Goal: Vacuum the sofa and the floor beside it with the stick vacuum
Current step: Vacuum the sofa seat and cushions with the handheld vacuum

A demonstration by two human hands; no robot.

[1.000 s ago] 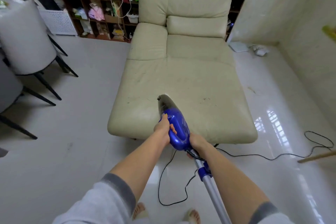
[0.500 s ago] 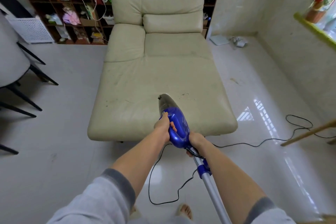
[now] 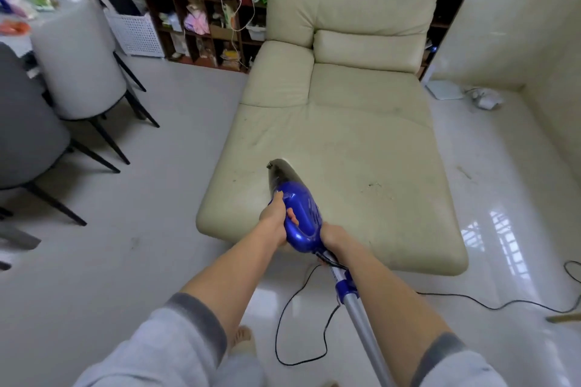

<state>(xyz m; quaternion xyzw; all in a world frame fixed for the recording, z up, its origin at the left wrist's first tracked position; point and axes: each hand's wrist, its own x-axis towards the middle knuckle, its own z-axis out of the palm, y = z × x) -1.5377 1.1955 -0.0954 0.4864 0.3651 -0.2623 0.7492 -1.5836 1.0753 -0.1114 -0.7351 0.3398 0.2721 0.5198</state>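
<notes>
**Vacuum at the sofa's front edge, most of the job still ahead**

The floor (image 3: 157, 229) fills most of the view: pale glossy tile on both sides of the sofa. On the right side a few dark flecks show near the sofa's edge, and I judge neither side has been vacuumed, though the picture cannot settle it.

The sofa (image 3: 345, 135), a cream chaise, stands against a dark shelf (image 3: 201, 9) crammed with clutter. Its seat carries scuffs and small crumbs right of the vacuum and faint marks at the left front, so the seat looks largely uncleaned.

2 chairs (image 3: 78, 56) stand at the left, well apart from the sofa.

The vacuum (image 3: 301, 214) is blue, with a dark nozzle cone that lies on, or just over, the seat near its front left part; contact is not clear. A silver tube (image 3: 361, 324) runs back from the body toward the person, between the arms. The cord (image 3: 298, 324) loops on the floor below and trails off to the right.

The left hand (image 3: 276, 220) wraps the handle loop, fingers curled through it, a firm grip. The right hand (image 3: 333, 236) clasps the rear of the body where the tube joins, also clamped on.

I judge the work is at an early sofa pass; the rest of the seat, the cushions and the floor remain.
</notes>
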